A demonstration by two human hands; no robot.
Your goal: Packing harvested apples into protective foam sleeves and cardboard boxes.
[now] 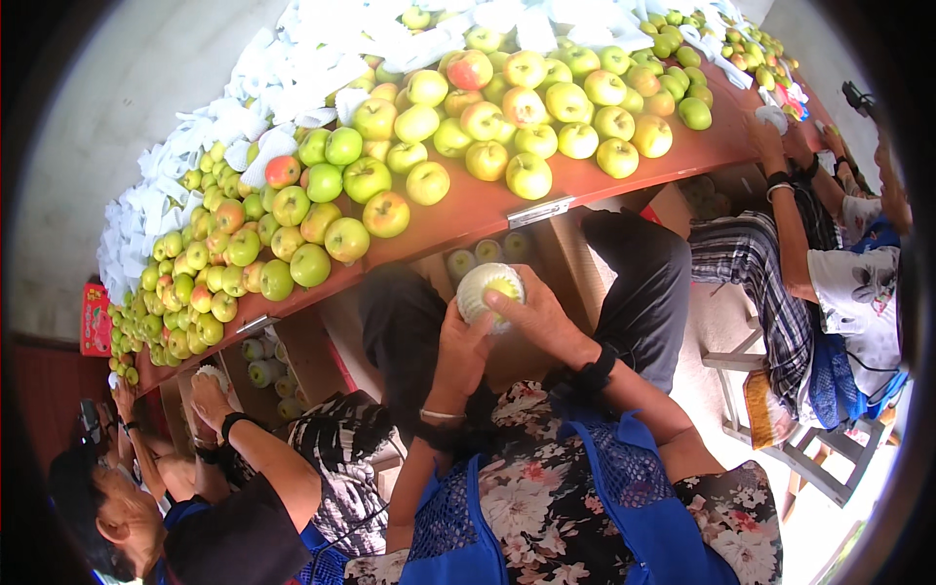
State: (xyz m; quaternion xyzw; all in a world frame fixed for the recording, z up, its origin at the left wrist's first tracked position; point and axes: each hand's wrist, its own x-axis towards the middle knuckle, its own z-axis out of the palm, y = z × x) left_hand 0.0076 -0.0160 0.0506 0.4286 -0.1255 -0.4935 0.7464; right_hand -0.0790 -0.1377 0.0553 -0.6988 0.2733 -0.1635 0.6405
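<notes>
Between my hands, above my lap, is a green apple [503, 287] partly covered by a white foam net sleeve [476, 289]. My left hand [462, 341] is wrapped round the apple's left and lower side. From the right, my right hand [538, 317] grips it, with the thumb lying over the bare green part. Just below the table edge, a cardboard box [560, 255] between my knees holds several apples in foam nets [489, 252].
A red table [468, 210] carries a heap of green and reddish apples [526, 127]. White foam nets [292, 73] are piled behind them. Co-workers sit on both sides; a hand [210, 400] at left holds a netted apple. A wooden stool [829, 468] stands at right.
</notes>
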